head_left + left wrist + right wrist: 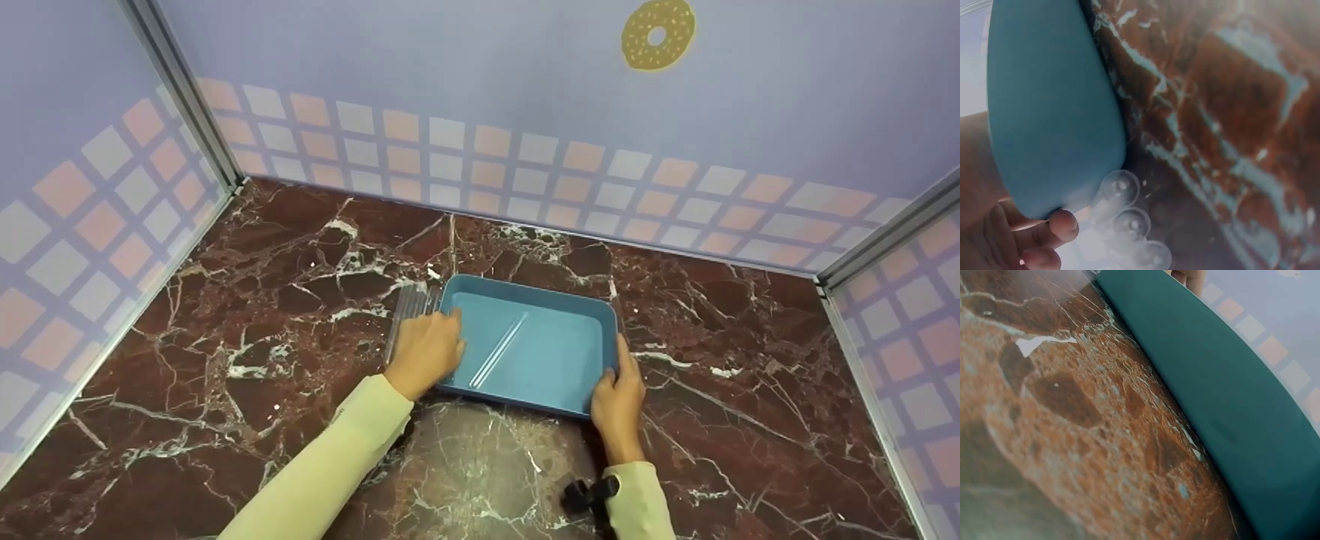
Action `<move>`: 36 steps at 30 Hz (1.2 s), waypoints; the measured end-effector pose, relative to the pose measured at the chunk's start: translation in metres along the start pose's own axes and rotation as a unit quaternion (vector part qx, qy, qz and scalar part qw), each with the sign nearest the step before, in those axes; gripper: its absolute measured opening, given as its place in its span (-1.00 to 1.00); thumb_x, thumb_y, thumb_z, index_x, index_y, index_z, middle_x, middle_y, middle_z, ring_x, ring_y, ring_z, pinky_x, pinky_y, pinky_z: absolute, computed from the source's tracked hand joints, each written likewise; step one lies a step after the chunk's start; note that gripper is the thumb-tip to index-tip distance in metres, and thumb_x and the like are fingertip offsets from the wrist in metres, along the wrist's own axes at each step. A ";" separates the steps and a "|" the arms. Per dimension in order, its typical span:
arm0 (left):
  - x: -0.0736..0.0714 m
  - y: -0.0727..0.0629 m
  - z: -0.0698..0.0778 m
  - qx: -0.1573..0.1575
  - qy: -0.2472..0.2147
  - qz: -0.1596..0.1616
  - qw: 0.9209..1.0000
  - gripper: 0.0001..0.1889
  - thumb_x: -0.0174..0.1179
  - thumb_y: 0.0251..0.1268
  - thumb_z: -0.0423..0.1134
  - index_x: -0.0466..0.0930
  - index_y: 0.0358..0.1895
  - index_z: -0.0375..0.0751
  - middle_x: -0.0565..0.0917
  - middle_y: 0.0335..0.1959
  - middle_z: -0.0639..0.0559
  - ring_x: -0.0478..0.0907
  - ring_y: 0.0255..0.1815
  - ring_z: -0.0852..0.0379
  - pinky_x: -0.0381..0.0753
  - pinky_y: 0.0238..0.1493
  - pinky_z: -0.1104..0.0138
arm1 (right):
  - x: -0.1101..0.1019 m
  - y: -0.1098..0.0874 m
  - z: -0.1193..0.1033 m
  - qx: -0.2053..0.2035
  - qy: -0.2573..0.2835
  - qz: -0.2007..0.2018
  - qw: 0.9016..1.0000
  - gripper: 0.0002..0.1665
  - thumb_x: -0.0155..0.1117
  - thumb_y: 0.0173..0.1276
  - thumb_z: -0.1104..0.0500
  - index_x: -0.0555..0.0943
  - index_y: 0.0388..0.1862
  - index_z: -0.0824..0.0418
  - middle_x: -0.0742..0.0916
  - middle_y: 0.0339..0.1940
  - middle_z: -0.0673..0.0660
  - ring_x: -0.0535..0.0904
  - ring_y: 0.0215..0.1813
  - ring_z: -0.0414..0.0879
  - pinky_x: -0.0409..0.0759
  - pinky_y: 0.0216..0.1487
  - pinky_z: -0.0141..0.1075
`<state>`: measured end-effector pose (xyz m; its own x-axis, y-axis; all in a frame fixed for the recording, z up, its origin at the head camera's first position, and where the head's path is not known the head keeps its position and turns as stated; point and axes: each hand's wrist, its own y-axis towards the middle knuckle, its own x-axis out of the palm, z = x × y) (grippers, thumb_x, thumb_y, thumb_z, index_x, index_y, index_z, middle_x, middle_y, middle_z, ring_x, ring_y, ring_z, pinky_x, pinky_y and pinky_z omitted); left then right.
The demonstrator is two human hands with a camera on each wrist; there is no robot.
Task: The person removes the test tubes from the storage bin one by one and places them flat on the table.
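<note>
A blue rectangular tray (562, 367) lies on the marbled tabletop, with one clear test tube (499, 349) slanting across its floor. My left hand (429, 349) grips the tray's left rim with curled fingers. At the opposite end my right hand (621, 397) holds the right rim, thumb near the top edge and fingers along the outer wall. Beyond the left hand, outside the tray, several clear test tubes (409, 304) lie side by side; their rounded ends show below the tray corner in the left wrist view. The tray's outer wall (1207, 394) fills much of the right wrist view.
A dark red marbled tabletop (300, 420) with white veins surrounds the tray. Lilac panels with pink and white squares stand at the back (487, 90) and both sides, joined by grey metal corner posts (187, 90). A black strap clip (589, 495) sits at the right wrist.
</note>
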<state>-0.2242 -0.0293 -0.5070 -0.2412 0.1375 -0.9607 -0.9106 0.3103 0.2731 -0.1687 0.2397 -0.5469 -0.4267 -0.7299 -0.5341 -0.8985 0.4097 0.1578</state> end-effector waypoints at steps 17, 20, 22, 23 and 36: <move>0.008 0.001 0.006 -0.029 -0.026 0.051 0.998 -0.88 0.28 -0.05 -0.25 0.63 -0.50 -0.23 0.66 -0.63 -0.08 0.57 -0.51 -0.05 0.51 -0.63 0.10 | -0.001 0.000 -0.002 0.001 0.005 0.001 1.000 -0.32 -0.11 0.35 0.48 0.26 0.46 0.24 0.38 0.41 0.41 0.23 0.47 0.28 0.17 0.46 0.07; 0.008 0.001 0.007 -0.033 -0.031 0.049 0.998 -0.90 0.25 -0.07 -0.28 0.64 -0.47 -0.24 0.66 -0.64 -0.08 0.57 -0.50 -0.05 0.52 -0.63 0.09 | -0.001 0.000 -0.002 0.006 0.003 -0.003 1.000 -0.33 -0.12 0.37 0.47 0.26 0.47 0.23 0.36 0.43 0.40 0.21 0.48 0.28 0.17 0.45 0.09; 0.007 0.001 0.007 -0.035 -0.032 0.048 0.998 -0.82 0.23 -0.09 -0.30 0.67 -0.35 -0.26 0.66 -0.64 -0.08 0.57 -0.48 -0.06 0.51 -0.64 0.09 | -0.001 0.000 -0.002 0.007 0.001 -0.005 1.000 -0.33 -0.12 0.38 0.47 0.25 0.47 0.22 0.35 0.44 0.40 0.20 0.49 0.28 0.17 0.45 0.09; 0.007 0.001 0.007 -0.036 -0.031 0.046 0.998 -0.76 0.23 -0.09 -0.30 0.68 -0.27 -0.26 0.67 -0.63 -0.09 0.58 -0.47 -0.06 0.51 -0.64 0.09 | -0.001 0.000 -0.001 0.008 0.000 -0.005 1.000 -0.34 -0.12 0.38 0.47 0.25 0.47 0.22 0.35 0.44 0.40 0.20 0.49 0.28 0.17 0.45 0.10; 0.004 0.001 0.008 -0.028 -0.024 0.056 0.998 -0.62 0.27 -0.09 -0.25 0.62 -0.07 -0.19 0.70 -0.57 -0.10 0.64 -0.35 -0.10 0.51 -0.58 0.12 | -0.001 0.000 0.002 0.005 0.004 0.000 1.000 -0.32 -0.11 0.36 0.48 0.27 0.46 0.22 0.36 0.43 0.39 0.22 0.49 0.27 0.16 0.46 0.07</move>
<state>-0.2235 -0.0212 -0.5099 -0.3277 0.2147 -0.9201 -0.8961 0.2380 0.3747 -0.1685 0.2414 -0.5483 -0.4267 -0.7341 -0.5282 -0.8976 0.4150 0.1483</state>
